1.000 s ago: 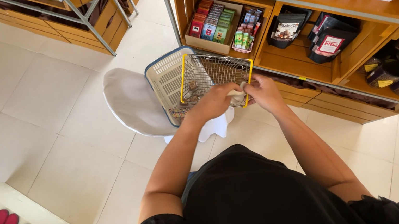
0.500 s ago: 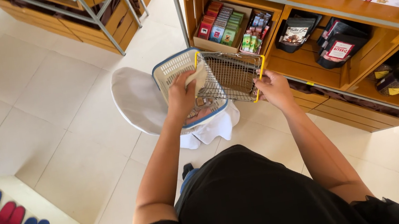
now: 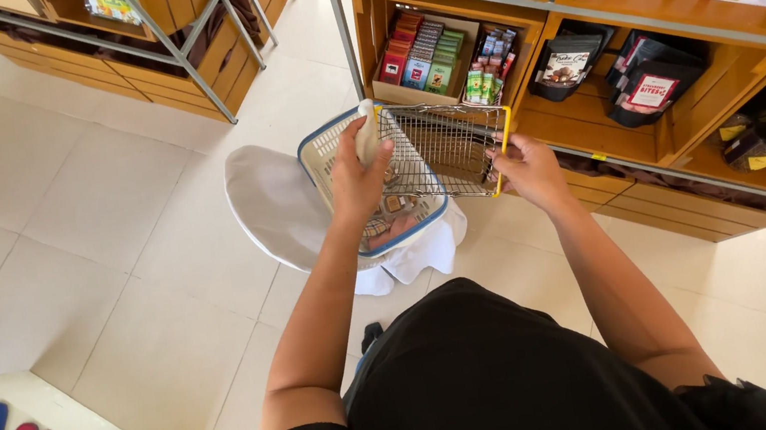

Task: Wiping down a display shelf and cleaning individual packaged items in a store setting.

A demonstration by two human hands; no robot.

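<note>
Single head view, looking steeply down past torso; hands close, floor (image 3: 99,207) and shelves (image 3: 653,124) beyond.

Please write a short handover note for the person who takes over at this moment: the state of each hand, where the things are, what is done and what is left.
Left hand: grip shut on a pale packet, held over the wire basket.
Right hand: grip shut on the basket's yellow handle, basket tipped on its side.
The basket rests over a plastic basket with a blue rim, which sits on a white stool beside the wooden shelf.
Done: some goods already lie in the plastic basket.
Left: the packet is not yet put down; whether the wire basket holds more, I cannot tell.
</note>
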